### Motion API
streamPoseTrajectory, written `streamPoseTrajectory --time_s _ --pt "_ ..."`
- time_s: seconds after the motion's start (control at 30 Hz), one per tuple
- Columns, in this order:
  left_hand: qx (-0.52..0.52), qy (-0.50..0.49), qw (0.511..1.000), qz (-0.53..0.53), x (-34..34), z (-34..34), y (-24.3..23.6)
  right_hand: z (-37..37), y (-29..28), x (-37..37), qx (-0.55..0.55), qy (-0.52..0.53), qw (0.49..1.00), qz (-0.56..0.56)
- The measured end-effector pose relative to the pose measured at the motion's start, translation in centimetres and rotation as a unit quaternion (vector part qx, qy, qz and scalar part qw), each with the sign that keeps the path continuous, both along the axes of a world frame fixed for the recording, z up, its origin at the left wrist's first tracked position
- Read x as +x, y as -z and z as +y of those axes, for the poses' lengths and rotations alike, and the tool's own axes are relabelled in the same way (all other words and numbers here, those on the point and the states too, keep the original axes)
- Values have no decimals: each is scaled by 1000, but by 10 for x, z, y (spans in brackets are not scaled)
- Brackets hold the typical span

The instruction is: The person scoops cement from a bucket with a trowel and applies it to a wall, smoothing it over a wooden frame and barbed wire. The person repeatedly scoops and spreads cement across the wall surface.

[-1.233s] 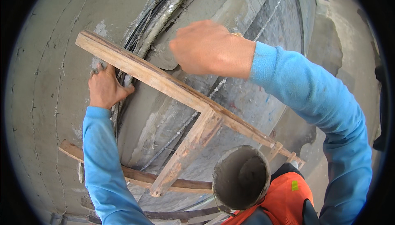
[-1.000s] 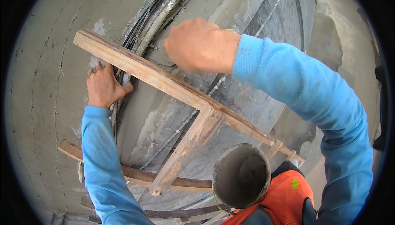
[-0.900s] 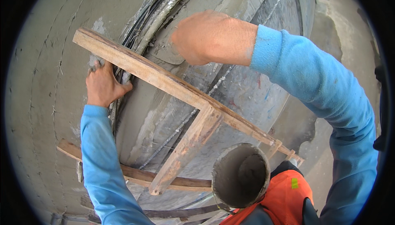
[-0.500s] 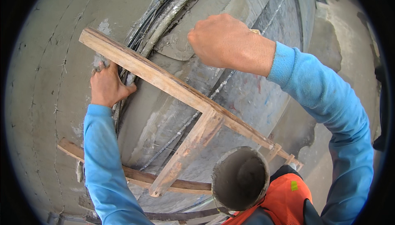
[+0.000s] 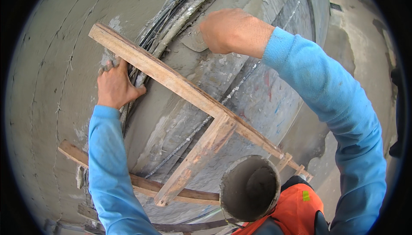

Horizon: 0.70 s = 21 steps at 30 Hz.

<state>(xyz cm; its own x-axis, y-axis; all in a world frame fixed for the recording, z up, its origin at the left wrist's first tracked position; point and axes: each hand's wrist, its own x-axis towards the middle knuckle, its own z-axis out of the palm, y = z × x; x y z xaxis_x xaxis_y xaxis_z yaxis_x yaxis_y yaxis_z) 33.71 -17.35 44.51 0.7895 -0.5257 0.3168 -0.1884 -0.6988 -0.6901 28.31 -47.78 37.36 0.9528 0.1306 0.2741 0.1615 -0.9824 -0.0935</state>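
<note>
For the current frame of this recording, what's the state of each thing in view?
Trowel: rounded blade partly showing, handle hidden
Right hand: closed on the trowel
Cable bundle: exposed, partly covered by the beam
Left hand: thumb and fingers spread, beside the cable bundle; grip unclear
Bucket: uncovered, grey mix inside
Long wooden beam: slanting across the view
Orange vest: worn, partly hidden

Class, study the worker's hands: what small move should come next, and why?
Probably a short, flat stroke of the trowel alongside the pale pipe. The right hand appears to grip the trowel, its blade lies close beside that pipe, and the grey surface there looks uneven. The left hand, near the pipe's lower stretch, seems clear of that stroke.
</note>
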Motion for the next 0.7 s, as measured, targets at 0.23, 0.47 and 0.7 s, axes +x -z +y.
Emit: streamPoseTrajectory --time_s 0.23,0.47,0.7 --pt "7 -18 1000 8 3 1 0 -37 -10 -36 -26 35 999 1" --pt "6 -33 999 8 3 0 1 -10 9 -12 8 0 999 -32" --pt "3 -21 1000 -2 1 -1 2 -8 -17 12 -60 26 997 29"
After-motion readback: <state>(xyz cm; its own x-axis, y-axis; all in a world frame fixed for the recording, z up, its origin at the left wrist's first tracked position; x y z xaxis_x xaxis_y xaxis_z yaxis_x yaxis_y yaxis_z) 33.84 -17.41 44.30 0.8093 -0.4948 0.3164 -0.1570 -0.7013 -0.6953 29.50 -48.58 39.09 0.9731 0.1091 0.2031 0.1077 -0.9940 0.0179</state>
